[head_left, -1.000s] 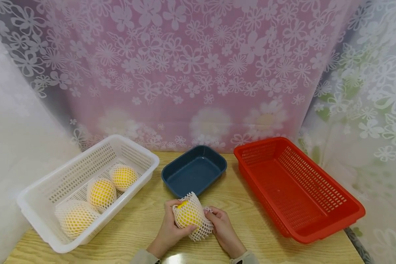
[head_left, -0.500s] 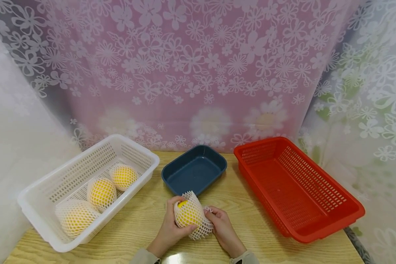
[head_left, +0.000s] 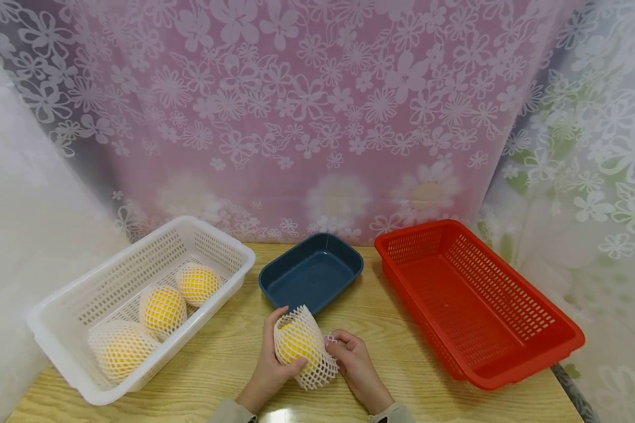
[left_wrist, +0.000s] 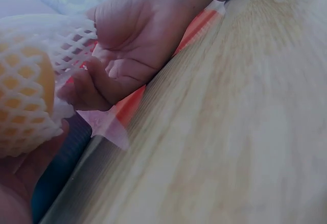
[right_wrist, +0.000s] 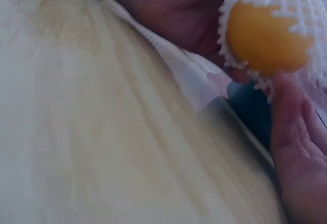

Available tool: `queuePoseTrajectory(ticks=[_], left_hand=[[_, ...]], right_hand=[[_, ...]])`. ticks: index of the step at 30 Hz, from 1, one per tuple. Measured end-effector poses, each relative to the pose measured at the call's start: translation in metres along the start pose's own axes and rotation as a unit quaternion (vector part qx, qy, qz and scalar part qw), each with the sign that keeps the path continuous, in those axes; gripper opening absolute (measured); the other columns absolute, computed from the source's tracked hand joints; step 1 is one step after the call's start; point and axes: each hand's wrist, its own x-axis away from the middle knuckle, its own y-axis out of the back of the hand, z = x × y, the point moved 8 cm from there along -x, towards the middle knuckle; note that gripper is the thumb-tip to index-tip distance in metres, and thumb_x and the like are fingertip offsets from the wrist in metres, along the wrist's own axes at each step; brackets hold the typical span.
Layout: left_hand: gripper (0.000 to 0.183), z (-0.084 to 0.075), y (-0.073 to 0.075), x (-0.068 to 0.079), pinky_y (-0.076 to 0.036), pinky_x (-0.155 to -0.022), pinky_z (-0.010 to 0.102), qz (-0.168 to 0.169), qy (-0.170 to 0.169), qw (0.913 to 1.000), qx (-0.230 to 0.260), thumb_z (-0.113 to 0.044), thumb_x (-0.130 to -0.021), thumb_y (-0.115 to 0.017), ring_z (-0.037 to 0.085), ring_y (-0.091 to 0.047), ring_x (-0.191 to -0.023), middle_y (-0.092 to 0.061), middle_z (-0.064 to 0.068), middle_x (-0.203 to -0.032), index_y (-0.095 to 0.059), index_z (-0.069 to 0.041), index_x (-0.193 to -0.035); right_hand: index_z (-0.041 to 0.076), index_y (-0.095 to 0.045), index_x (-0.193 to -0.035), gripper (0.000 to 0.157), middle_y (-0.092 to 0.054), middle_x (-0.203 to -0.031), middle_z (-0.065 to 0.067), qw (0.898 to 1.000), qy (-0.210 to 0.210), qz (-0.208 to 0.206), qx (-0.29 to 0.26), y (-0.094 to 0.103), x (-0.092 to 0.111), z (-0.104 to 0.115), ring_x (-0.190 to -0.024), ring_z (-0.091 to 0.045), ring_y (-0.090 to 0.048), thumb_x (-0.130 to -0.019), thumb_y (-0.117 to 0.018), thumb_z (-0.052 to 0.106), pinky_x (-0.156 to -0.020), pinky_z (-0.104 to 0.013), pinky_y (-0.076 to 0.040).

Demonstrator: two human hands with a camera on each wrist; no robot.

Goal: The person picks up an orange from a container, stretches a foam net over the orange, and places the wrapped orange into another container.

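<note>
My left hand (head_left: 271, 365) holds a round yellow-orange fruit (right_wrist: 265, 37) partly covered by a white foam net sleeve (head_left: 316, 365), its fingers and thumb on opposite sides. A bare patch of the fruit shows in the right wrist view; its exact kind is unclear. To the right, my right hand (head_left: 361, 370) pinches the loose edge of the net between thumb and curled fingers, as the left wrist view shows up close. Both hands are above the wooden table (head_left: 227, 346), just in front of a dark blue tray (head_left: 344, 282).
A white slotted basket (head_left: 58, 346) at the left contains 3 yellow fruits, each in a foam net. On the right is a red slotted basket (head_left: 439, 294) with a bare bottom. A pink flowered curtain (head_left: 317, 129) hangs behind the table.
The fruit and its net have tilted and shifted slightly left in my left hand, whose fingers have straightened somewhat. My right hand has stayed nearly in place at the net's edge.
</note>
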Motion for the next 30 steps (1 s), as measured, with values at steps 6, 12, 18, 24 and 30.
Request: queuePoseTrajectory(ticks=[6, 12, 18, 24, 30], left_hand=[[0.082, -0.003, 0.002, 0.0, -0.047, -0.095, 0.032, -0.014, -0.028, 0.9993, 0.021, -0.01, -0.081, -0.071, 0.022, -0.051, -0.117, -0.039, 0.02, -0.138, -0.026, -0.003, -0.148], [0.073, -0.004, 0.001, -0.001, -0.046, -0.096, 0.032, -0.007, -0.028, 0.9989, 0.038, -0.014, -0.084, -0.07, 0.022, -0.051, -0.116, -0.038, 0.019, -0.137, -0.03, -0.001, -0.144], [0.067, -0.002, 0.003, -0.002, -0.046, -0.095, 0.031, -0.008, -0.019, 0.9988, 0.044, -0.019, -0.089, -0.067, 0.021, -0.053, -0.112, -0.042, 0.019, -0.134, -0.031, 0.003, -0.141], [0.063, -0.002, 0.005, 0.0, -0.045, -0.096, 0.028, -0.018, -0.012, 0.9992, 0.033, -0.025, -0.092, -0.064, 0.018, -0.054, -0.111, -0.048, 0.015, -0.129, -0.035, 0.006, -0.138], [0.061, -0.003, 0.006, 0.0, -0.046, -0.094, 0.027, -0.028, -0.018, 0.9992, 0.023, -0.026, -0.091, -0.063, 0.016, -0.055, -0.107, -0.05, 0.014, -0.124, -0.037, 0.007, -0.136]], right_hand=[[-0.013, -0.051, -0.11, 0.029, -0.061, -0.087, -0.004, 0.998, 0.061, -0.019, 0.011, 0.0, -0.001, 0.005, -0.079, -0.011, -0.059, -0.089, -0.067, -0.002, -0.07, -0.022, -0.051], [-0.02, -0.05, -0.108, 0.032, -0.062, -0.093, -0.007, 0.995, 0.102, -0.007, 0.023, -0.001, 0.001, 0.011, -0.081, -0.013, -0.059, -0.09, -0.066, 0.0, -0.073, -0.022, -0.05], [-0.006, -0.06, -0.103, 0.015, -0.065, -0.096, -0.006, 0.992, 0.091, 0.068, 0.061, -0.011, 0.004, 0.01, -0.083, -0.014, -0.063, -0.092, -0.066, 0.003, -0.076, -0.028, -0.053], [-0.003, -0.06, -0.103, 0.012, -0.065, -0.094, -0.006, 0.986, 0.102, 0.116, 0.06, -0.018, 0.008, 0.013, -0.083, -0.014, -0.062, -0.093, -0.063, 0.002, -0.075, -0.029, -0.054], [-0.011, -0.056, -0.104, 0.016, -0.064, -0.095, -0.006, 0.982, 0.12, 0.132, 0.054, -0.021, 0.008, 0.015, -0.084, -0.015, -0.063, -0.092, -0.062, -0.001, -0.075, -0.031, -0.055]])
